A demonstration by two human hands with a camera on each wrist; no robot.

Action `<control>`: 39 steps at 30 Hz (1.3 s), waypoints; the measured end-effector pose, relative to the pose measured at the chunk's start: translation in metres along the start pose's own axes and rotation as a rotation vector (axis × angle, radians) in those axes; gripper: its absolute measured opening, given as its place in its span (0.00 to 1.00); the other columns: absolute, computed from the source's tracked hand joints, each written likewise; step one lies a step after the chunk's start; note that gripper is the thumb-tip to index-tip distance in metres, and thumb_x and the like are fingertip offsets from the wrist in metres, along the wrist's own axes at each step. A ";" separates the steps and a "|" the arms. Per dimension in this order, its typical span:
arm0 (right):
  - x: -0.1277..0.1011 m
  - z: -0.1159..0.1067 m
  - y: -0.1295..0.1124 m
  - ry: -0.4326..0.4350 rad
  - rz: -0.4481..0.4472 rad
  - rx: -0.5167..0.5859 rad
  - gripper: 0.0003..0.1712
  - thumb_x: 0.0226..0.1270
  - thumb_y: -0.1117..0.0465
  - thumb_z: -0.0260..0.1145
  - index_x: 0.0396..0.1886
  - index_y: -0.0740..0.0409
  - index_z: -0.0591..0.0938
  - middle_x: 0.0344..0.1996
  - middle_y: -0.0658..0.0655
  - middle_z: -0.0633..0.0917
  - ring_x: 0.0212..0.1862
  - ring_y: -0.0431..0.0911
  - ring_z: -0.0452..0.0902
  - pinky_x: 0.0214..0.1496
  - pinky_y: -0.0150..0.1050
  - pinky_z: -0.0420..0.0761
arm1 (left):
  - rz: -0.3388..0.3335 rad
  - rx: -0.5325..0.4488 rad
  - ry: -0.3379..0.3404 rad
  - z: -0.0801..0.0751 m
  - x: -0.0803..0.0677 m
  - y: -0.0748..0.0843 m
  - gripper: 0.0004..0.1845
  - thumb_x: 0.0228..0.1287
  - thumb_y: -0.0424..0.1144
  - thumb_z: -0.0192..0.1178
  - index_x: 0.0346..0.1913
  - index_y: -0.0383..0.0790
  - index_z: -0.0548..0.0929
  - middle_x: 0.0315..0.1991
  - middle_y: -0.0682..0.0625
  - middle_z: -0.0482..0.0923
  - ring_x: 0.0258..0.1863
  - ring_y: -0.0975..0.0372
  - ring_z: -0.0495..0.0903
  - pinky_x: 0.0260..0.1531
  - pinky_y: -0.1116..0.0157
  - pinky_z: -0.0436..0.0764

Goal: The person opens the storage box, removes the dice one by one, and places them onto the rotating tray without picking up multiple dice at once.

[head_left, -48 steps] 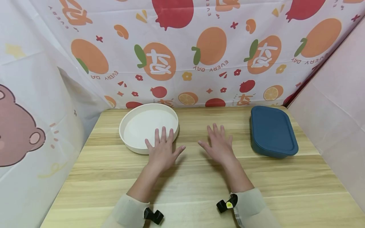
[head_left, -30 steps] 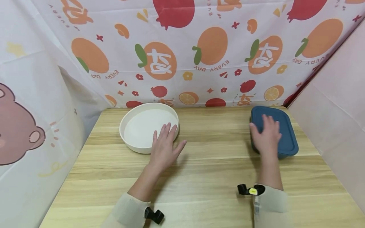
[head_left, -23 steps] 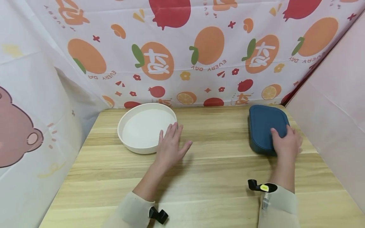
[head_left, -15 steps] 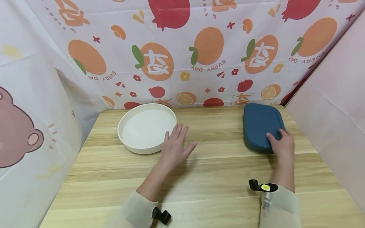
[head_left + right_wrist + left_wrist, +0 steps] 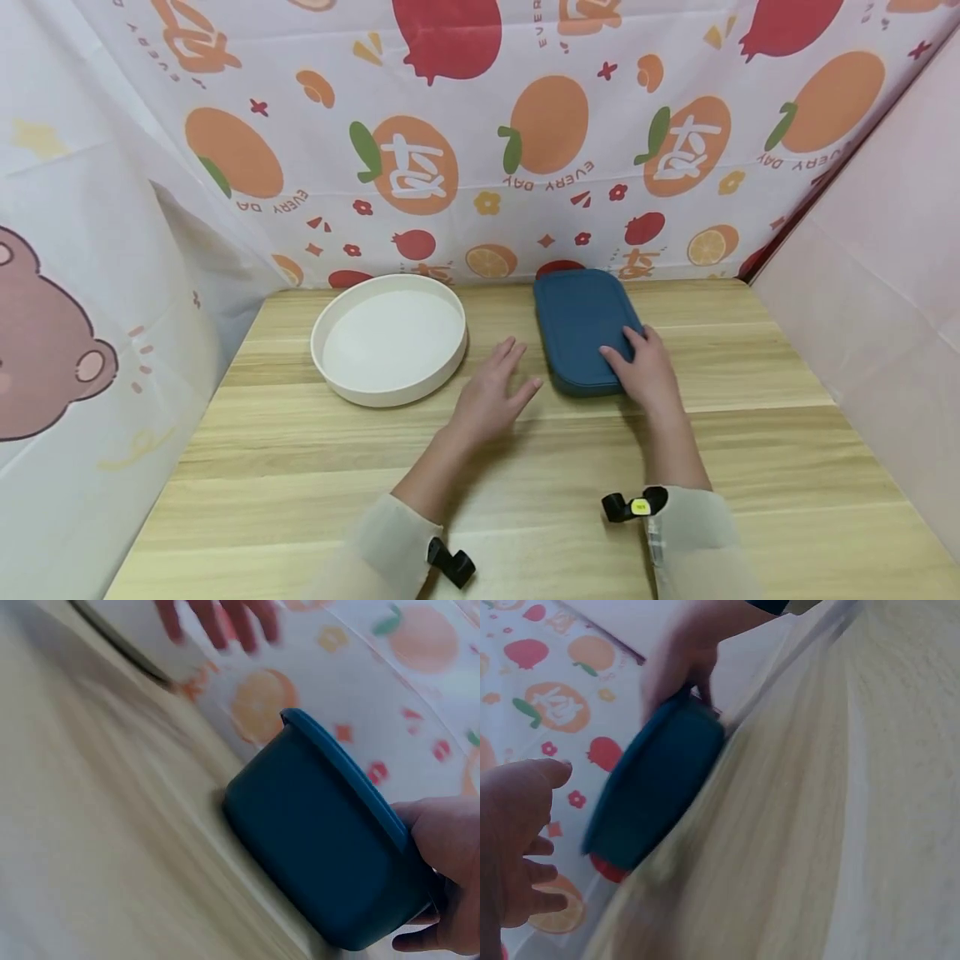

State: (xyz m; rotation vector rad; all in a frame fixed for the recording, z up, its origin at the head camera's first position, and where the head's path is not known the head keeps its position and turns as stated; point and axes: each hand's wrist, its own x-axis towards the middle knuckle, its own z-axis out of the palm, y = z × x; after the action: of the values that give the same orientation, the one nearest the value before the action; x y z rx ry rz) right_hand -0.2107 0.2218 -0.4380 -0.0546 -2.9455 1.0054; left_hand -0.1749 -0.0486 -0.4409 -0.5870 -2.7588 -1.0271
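Observation:
A dark blue lidded food container [image 5: 585, 325] stands at the back middle of the wooden table. My right hand [image 5: 647, 367] grips its right side near the front corner, thumb over the lid's edge; the right wrist view shows the same hand [image 5: 450, 862] at one end of the container [image 5: 322, 832]. Just left of the container my left hand [image 5: 491, 396] hovers above the table, fingers spread and apart from it. In the left wrist view the left hand's fingers [image 5: 544, 881] hold nothing. A round, shallow cream dish [image 5: 390, 333] lies to the left of that hand.
The wooden table [image 5: 300, 483] meets a fruit-print cloth [image 5: 480, 125] along its back edge. Pale cloth walls [image 5: 885, 250] close in the right side, and a bear-print cloth [image 5: 52, 350] hangs at the left.
My right hand moved right, took hold of the blue container and brought it left to the table's middle. My left hand shifted right, away from the cream dish toward the container.

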 end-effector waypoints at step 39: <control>-0.035 0.064 -0.088 0.186 -0.597 -0.257 0.15 0.53 0.59 0.79 0.42 0.55 0.90 0.35 0.53 0.82 0.39 0.49 0.74 0.32 0.40 0.72 | -0.152 -0.505 0.251 0.021 0.002 -0.020 0.21 0.68 0.32 0.62 0.62 0.30 0.77 0.56 0.37 0.80 0.53 0.53 0.84 0.50 0.66 0.86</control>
State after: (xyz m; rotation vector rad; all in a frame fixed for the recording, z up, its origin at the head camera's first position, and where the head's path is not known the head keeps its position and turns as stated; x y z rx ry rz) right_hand -0.1808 0.1112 -0.4355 0.6435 -2.6307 0.5038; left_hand -0.1846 -0.0486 -0.4683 -0.2748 -2.3537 -1.7218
